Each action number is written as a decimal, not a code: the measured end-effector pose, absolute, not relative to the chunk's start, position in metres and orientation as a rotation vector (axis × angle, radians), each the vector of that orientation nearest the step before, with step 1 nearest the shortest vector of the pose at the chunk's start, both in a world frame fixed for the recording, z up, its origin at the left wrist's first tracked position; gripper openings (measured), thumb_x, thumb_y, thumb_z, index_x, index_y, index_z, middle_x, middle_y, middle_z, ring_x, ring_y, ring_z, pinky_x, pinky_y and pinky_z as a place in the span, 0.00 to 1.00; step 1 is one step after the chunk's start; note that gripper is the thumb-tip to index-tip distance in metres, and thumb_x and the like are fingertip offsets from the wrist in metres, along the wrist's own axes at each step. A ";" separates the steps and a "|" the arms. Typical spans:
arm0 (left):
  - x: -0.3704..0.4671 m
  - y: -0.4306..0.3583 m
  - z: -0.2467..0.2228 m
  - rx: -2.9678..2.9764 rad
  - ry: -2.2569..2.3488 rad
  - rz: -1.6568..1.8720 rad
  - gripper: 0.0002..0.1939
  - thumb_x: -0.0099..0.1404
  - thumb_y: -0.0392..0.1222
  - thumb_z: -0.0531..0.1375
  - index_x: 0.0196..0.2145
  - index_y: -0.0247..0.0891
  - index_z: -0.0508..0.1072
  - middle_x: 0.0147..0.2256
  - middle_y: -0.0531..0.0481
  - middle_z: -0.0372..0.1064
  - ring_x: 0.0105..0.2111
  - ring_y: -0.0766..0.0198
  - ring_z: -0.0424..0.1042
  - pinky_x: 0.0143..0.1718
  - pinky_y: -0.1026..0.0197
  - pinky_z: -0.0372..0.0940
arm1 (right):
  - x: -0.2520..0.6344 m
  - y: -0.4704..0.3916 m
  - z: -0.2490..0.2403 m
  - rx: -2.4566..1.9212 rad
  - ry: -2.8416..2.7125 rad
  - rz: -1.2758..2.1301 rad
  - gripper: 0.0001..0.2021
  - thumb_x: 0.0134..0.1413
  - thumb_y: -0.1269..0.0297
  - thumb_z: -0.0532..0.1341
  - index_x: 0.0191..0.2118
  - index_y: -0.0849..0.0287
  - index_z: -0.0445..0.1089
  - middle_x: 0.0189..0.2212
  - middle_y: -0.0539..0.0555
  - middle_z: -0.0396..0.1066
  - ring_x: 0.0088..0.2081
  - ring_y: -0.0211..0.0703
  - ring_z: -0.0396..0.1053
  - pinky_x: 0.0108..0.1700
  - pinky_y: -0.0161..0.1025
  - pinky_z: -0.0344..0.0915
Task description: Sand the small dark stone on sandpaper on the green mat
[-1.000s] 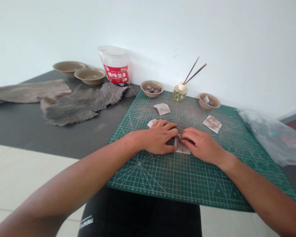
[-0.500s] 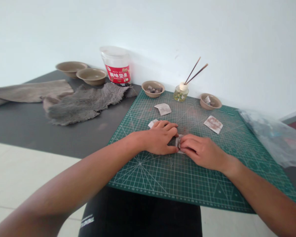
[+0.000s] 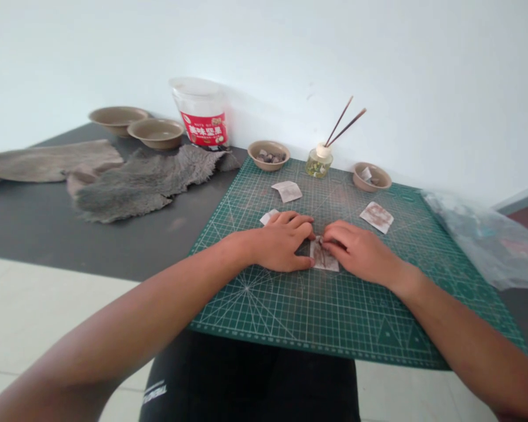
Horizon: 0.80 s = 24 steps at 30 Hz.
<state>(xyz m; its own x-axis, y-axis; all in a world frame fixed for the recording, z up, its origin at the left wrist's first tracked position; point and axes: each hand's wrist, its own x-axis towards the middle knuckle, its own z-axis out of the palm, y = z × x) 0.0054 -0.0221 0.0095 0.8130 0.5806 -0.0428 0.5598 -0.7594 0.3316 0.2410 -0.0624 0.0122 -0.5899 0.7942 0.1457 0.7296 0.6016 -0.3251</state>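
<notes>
A small whitish square of paper (image 3: 324, 261), smeared with brown, lies on the green cutting mat (image 3: 286, 316). My left hand (image 3: 285, 241) rests over the mat with fingers stretched out, its thumb and fingertips at the paper's left edge. The fingers of my right hand (image 3: 358, 251) are pinched together, pressing down at the paper's upper right part. Whatever they hold is too small and hidden to make out. Beyond my left hand, a white scrap (image 3: 269, 217) sticks out, partly covered by it.
Two more paper pieces (image 3: 287, 191) (image 3: 377, 217) lie farther back. A bowl of small stones (image 3: 268, 166), a reed diffuser (image 3: 319, 162) and another bowl (image 3: 371, 186) line the wall. Left are a grey ragged cloth (image 3: 136, 187), bowls (image 3: 158, 140) and a plastic tub (image 3: 205, 126); right, a plastic bag (image 3: 484, 246).
My right hand has slid away from me across the paper, uncovering more of its brown-smeared surface. My left hand stays in place. The view has shifted slightly.
</notes>
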 end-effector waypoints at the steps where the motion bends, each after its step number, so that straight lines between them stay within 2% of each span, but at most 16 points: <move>1: 0.005 -0.022 0.009 2.670 0.864 0.093 0.27 0.68 0.61 0.57 0.56 0.40 0.66 0.68 0.41 0.47 0.68 0.42 0.44 0.65 0.41 0.44 | 0.243 -0.061 0.013 -1.265 -2.554 0.339 0.03 0.65 0.67 0.58 0.41 0.56 0.69 0.42 0.53 0.73 0.43 0.45 0.72 0.48 0.44 0.68; 10: 0.005 -0.020 0.012 2.652 0.856 0.055 0.28 0.66 0.61 0.58 0.56 0.41 0.66 0.68 0.41 0.47 0.68 0.43 0.43 0.65 0.43 0.44 | 0.251 -0.067 0.016 -1.142 -2.620 0.477 0.03 0.65 0.68 0.59 0.39 0.55 0.69 0.41 0.52 0.72 0.42 0.42 0.71 0.46 0.42 0.68; 17: 0.006 -0.021 0.012 2.656 0.870 0.048 0.28 0.66 0.60 0.58 0.56 0.41 0.66 0.68 0.42 0.47 0.68 0.44 0.42 0.66 0.43 0.44 | 0.240 -0.064 0.007 -1.153 -2.596 0.340 0.05 0.66 0.68 0.57 0.42 0.55 0.70 0.45 0.53 0.72 0.44 0.44 0.72 0.48 0.42 0.67; 20: 0.006 -0.021 0.012 2.655 0.879 0.048 0.28 0.66 0.61 0.58 0.56 0.41 0.66 0.68 0.42 0.47 0.68 0.43 0.42 0.66 0.43 0.44 | 0.243 -0.061 0.010 -1.255 -2.545 0.275 0.04 0.66 0.67 0.57 0.41 0.56 0.69 0.42 0.54 0.72 0.43 0.45 0.72 0.47 0.43 0.67; 24: 0.006 -0.021 0.012 2.657 0.872 0.051 0.28 0.66 0.61 0.58 0.56 0.41 0.66 0.68 0.42 0.47 0.68 0.43 0.42 0.65 0.42 0.44 | 0.246 -0.063 0.012 -1.144 -2.598 0.406 0.03 0.65 0.67 0.59 0.38 0.55 0.70 0.39 0.52 0.73 0.41 0.42 0.72 0.46 0.41 0.68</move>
